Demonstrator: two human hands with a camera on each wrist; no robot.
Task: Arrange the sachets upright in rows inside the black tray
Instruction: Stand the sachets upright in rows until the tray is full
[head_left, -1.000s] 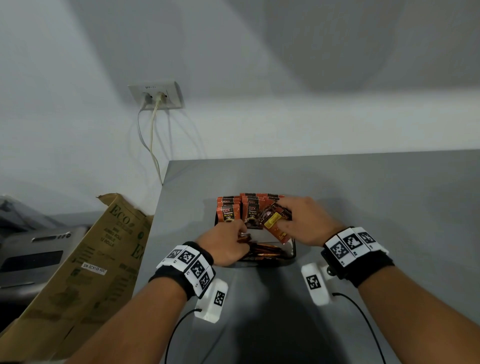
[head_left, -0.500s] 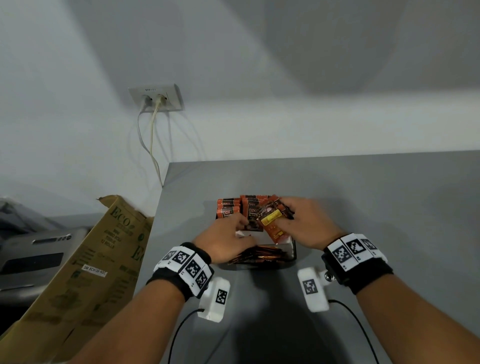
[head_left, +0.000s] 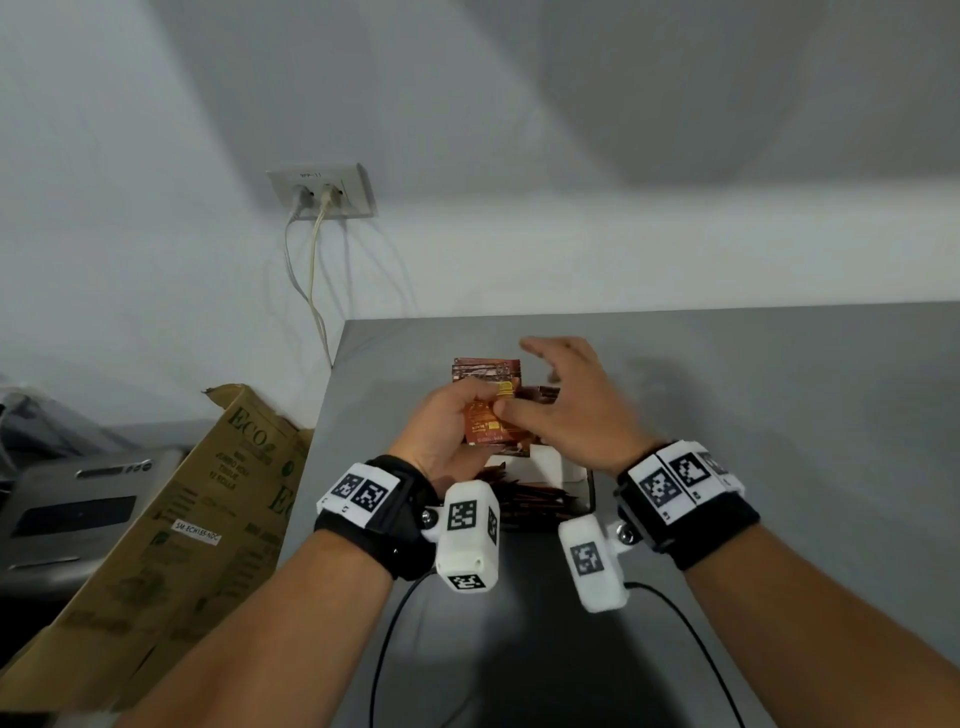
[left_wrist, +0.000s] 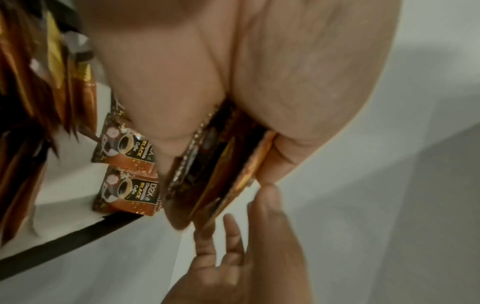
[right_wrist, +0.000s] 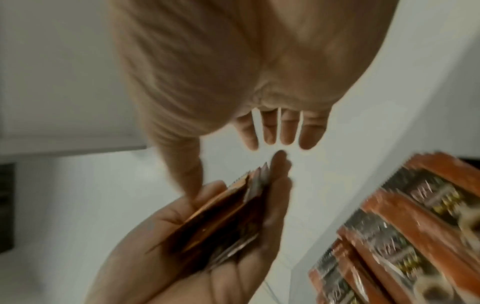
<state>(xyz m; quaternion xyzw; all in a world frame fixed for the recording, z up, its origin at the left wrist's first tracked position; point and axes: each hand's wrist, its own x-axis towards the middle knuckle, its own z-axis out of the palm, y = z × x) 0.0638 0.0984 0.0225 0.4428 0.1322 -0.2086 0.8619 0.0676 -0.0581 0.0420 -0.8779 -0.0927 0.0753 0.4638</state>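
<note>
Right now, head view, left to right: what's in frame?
Grey machine → cardboard box → left hand gripping held sachets → right hand, fingers spread. The black tray overlaps both hands, so it is left out.

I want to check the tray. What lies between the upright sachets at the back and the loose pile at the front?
Bare white tray floor separates the upright sachets from the pile, in the head view.

Head view looks down from above; both wrist views closely share the held sachets (head_left: 491, 423).
</note>
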